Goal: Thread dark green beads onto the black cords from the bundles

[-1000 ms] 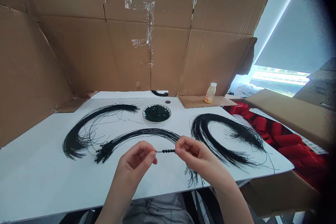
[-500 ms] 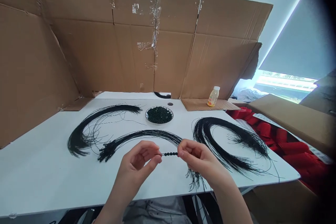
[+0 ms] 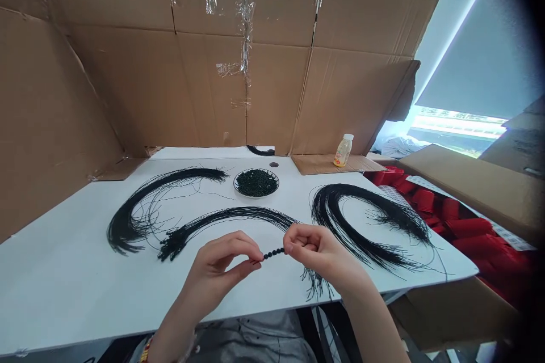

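Five or so round black beads (image 3: 273, 253) sit in a short row on one thin black cord (image 3: 260, 261), held up in front of the shallow round plate (image 3: 256, 196) in the head view. The left hand (image 3: 221, 266) pinches the cord at one end of the row between thumb and fingertips. The right hand (image 3: 319, 252), fingers curled, pinches the other end, and the two hands are close but not touching.

Judging by how things lie, only this cord visibly carries beads, and much looks left to do. The plate holds a heap of loose black beads (image 3: 256, 182). Three long bundles of black cord lie on the white bench (image 3: 63, 300): the left bundle (image 3: 128, 227) to the plate's left, the middle bundle (image 3: 230, 214) in front of it, and the right bundle (image 3: 340, 198) to its right. Whether any of these cords hold beads is too fine to tell.

Behind the plate rises a taped cardboard screen (image 3: 204, 85). Beyond the bench, right of the plate, a box of red tubular items (image 3: 468, 227) sits low.
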The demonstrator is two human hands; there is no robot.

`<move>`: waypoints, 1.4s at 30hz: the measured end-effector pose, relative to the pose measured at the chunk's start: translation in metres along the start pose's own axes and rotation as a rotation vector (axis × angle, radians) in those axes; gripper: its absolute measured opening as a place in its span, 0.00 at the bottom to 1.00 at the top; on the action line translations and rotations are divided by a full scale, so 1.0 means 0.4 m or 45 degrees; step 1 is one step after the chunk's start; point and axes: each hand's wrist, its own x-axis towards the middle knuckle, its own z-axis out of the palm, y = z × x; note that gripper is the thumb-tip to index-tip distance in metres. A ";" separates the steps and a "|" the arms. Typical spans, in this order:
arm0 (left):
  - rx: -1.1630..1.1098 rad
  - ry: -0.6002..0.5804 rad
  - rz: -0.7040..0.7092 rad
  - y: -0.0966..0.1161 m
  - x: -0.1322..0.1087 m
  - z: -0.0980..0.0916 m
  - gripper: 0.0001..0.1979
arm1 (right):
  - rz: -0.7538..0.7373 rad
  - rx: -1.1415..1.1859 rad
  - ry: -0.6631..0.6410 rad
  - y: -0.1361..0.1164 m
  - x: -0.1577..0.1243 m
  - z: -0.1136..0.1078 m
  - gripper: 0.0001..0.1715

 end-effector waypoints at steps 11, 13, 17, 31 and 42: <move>0.316 -0.379 -0.100 0.039 0.029 -0.017 0.08 | 0.017 -0.074 0.001 0.007 0.000 0.002 0.12; 0.355 -0.426 -0.196 0.035 0.030 -0.019 0.07 | 0.013 -0.100 0.013 0.010 -0.001 0.006 0.10; 0.295 -0.447 -0.305 0.018 0.032 -0.019 0.06 | 0.018 -0.145 0.006 0.014 -0.001 0.012 0.09; 0.087 -0.234 -0.449 0.010 0.042 -0.013 0.02 | 0.026 -0.161 -0.018 0.013 0.001 0.020 0.08; 0.161 -0.091 -0.616 -0.016 -0.026 -0.031 0.04 | 0.033 -0.395 -0.038 0.047 0.017 0.066 0.08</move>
